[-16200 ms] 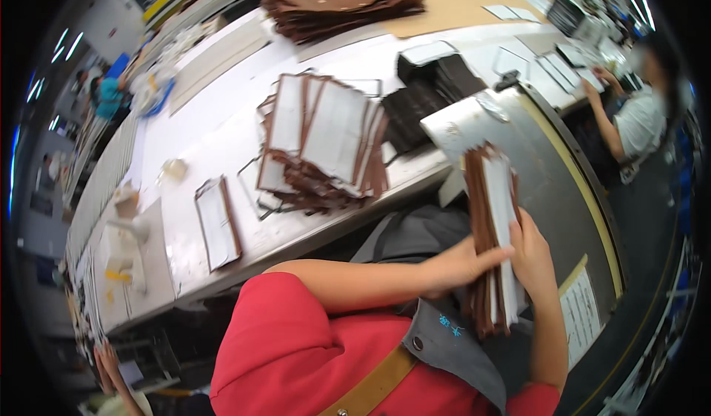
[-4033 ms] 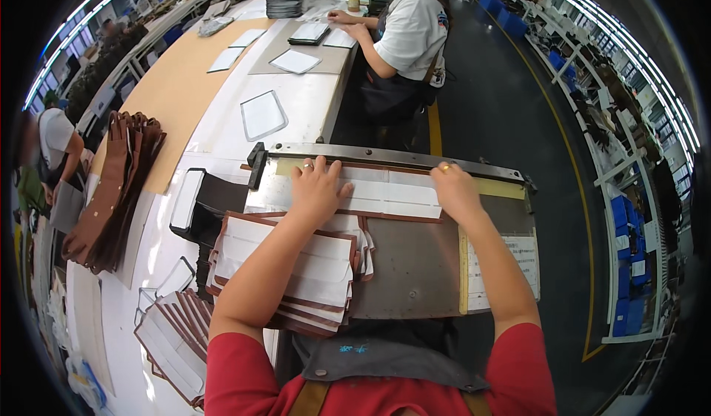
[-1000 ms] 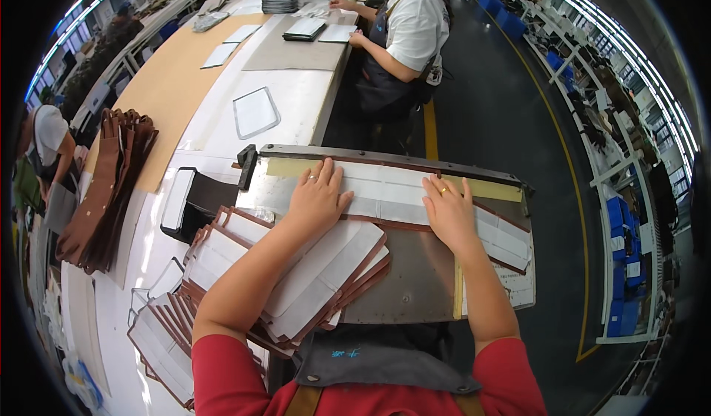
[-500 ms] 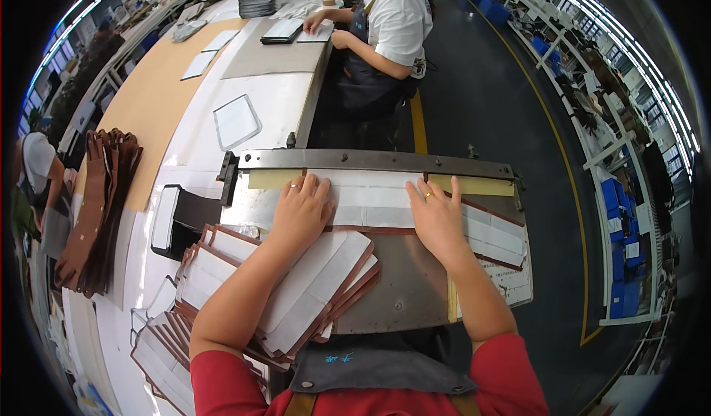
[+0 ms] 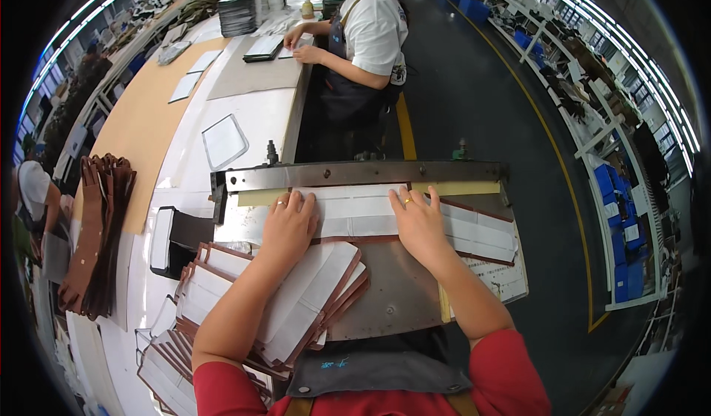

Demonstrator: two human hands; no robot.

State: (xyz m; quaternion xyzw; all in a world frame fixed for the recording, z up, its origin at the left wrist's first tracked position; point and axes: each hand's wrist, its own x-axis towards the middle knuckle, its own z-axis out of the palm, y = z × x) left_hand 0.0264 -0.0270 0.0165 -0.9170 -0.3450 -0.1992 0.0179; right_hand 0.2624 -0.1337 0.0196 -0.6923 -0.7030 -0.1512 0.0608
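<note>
A white-faced panel with brown edges (image 5: 357, 216) lies flat on a metal bed, its far edge along a long metal bar (image 5: 355, 172). My left hand (image 5: 289, 227) rests palm down on the panel's left end, fingers stretched toward the bar. On its right end lies my right hand (image 5: 421, 227), fingers likewise extended and a ring on one of them. Another brown-edged white panel (image 5: 480, 234) sits just right of that hand. Under my left forearm a fanned stack of similar panels (image 5: 307, 294) spreads out. Yellow strips (image 5: 466, 194) run along the bar.
A black box-like holder (image 5: 185, 238) stands left of the metal bed (image 5: 404, 290). Brown straps (image 5: 96, 231) are heaped on the white table (image 5: 178, 194). A co-worker (image 5: 370, 38) handles pieces at the table's far side. Shelves with blue bins (image 5: 615, 194) line the aisle's right.
The view has shifted a little, so the table and co-worker appear farther left. More of the fittings above the bar show. Both hands stay flat on the panel.
</note>
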